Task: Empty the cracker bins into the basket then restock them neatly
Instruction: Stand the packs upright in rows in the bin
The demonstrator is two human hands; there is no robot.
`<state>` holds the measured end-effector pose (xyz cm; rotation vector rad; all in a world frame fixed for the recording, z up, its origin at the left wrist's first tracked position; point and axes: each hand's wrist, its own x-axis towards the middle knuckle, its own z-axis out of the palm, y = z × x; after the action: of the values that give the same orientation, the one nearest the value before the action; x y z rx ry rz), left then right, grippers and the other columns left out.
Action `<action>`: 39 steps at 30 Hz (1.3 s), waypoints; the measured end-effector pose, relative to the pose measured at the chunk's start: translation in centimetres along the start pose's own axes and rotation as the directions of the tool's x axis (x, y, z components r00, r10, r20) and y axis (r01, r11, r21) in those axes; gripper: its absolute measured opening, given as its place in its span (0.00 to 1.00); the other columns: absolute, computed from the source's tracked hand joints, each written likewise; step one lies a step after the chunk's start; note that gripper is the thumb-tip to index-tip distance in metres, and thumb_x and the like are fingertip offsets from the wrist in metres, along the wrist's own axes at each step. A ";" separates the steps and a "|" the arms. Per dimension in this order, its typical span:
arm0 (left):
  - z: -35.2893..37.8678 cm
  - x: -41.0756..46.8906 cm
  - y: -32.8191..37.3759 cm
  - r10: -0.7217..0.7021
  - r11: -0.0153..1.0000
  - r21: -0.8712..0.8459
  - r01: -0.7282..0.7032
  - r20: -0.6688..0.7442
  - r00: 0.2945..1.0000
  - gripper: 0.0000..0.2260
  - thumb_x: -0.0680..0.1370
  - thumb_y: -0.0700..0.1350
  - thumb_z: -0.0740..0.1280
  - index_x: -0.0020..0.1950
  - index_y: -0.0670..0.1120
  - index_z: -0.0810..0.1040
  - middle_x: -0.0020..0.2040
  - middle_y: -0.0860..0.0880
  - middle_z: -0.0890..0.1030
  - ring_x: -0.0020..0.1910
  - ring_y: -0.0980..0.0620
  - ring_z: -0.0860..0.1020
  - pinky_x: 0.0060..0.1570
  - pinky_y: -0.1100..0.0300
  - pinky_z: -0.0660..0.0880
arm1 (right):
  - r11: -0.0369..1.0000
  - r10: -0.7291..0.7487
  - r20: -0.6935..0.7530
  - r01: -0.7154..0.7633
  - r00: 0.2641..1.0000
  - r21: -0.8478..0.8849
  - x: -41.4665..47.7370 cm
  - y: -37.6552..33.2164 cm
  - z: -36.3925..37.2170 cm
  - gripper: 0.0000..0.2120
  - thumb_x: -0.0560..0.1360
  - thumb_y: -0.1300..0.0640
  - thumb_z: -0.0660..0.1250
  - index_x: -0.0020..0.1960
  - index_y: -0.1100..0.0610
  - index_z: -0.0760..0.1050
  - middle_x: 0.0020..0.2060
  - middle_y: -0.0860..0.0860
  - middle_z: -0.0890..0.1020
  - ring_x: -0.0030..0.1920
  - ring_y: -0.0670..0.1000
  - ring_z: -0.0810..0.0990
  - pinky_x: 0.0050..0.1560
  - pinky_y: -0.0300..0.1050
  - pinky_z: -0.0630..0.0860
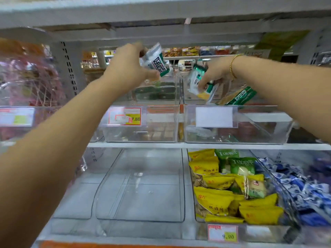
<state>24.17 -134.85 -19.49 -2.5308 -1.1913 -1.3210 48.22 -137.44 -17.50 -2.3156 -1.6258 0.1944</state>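
The left grip (129, 63) is curled round a few white and green packs (155, 62), up over the far end of the left top bin (157, 122); the right grip (215, 72) pinches more of the same packs (196, 81) over the right top bin (259, 129); one green pack (240, 97) tilts at the far side of that bin, and I cannot tell what it rests on.

Dark green packs (155, 90) show through the clear wall far back in the left top bin; a few pale packs (202, 133) lie on the floor of the right one.

On the shelf below, the middle bin (143, 185) shows only its clear floor; the bin to its right (200, 230) is full of yellow packs (213, 199) and Yuogee packs (241, 165); blue packs (304, 190) lie right of that, blurred and cut off by the edge.

Both grips are just under the grey shelf board (161, 15), with little room above; the bins stand side by side, walls nearly touching.

The pink stuff (26, 77) on the left is too blurred to name.
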 end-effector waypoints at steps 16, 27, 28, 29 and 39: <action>-3.6 -27.8 0.8 -0.422 0.664 -0.498 0.558 0.367 0.829 0.05 0.71 0.47 0.74 0.44 0.48 0.81 0.41 0.53 0.84 0.40 0.55 0.81 0.32 0.71 0.74 | 0.529 -0.252 -0.055 0.185 0.966 0.828 -25.4 0.1 12.2 0.19 0.67 0.59 0.76 0.54 0.54 0.73 0.45 0.51 0.84 0.42 0.46 0.83 0.40 0.41 0.78; 3.7 -50.7 -8.0 -0.690 0.381 0.174 0.908 0.708 0.154 0.23 0.71 0.48 0.75 0.30 0.45 0.61 0.27 0.47 0.64 0.23 0.54 0.65 0.26 0.64 0.63 | 0.386 -0.002 0.643 -0.593 0.766 0.707 -29.9 2.7 42.2 0.28 0.62 0.54 0.81 0.52 0.62 0.69 0.53 0.57 0.77 0.58 0.56 0.75 0.52 0.54 0.79; 4.4 -51.3 -8.3 -0.663 0.349 0.176 0.920 0.741 0.109 0.23 0.71 0.47 0.75 0.29 0.45 0.61 0.26 0.48 0.63 0.22 0.54 0.65 0.25 0.63 0.63 | 0.377 0.015 0.653 -0.609 0.757 0.697 -29.9 2.4 43.2 0.20 0.68 0.59 0.77 0.50 0.59 0.68 0.55 0.56 0.76 0.59 0.55 0.74 0.55 0.55 0.78; 5.1 -51.9 -8.6 -0.615 0.312 0.154 0.938 0.785 0.075 0.23 0.71 0.47 0.75 0.29 0.45 0.61 0.26 0.47 0.62 0.21 0.53 0.65 0.26 0.62 0.65 | 0.378 0.024 0.655 -0.614 0.755 0.693 -29.8 2.3 44.2 0.17 0.71 0.61 0.74 0.54 0.59 0.70 0.60 0.58 0.75 0.62 0.56 0.73 0.58 0.55 0.77; 4.2 -49.9 -10.6 -0.748 0.478 0.385 0.790 0.649 0.136 0.20 0.73 0.50 0.72 0.30 0.48 0.62 0.30 0.50 0.66 0.29 0.53 0.65 0.32 0.61 0.63 | 0.778 -0.114 0.452 -0.204 0.884 0.594 -27.9 0.7 39.1 0.07 0.77 0.56 0.67 0.50 0.59 0.80 0.42 0.52 0.81 0.41 0.50 0.79 0.46 0.46 0.79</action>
<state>3.26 -156.24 -61.00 -2.5299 -2.9947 -0.0204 28.13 -157.16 -56.41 -1.8413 -1.3766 1.2039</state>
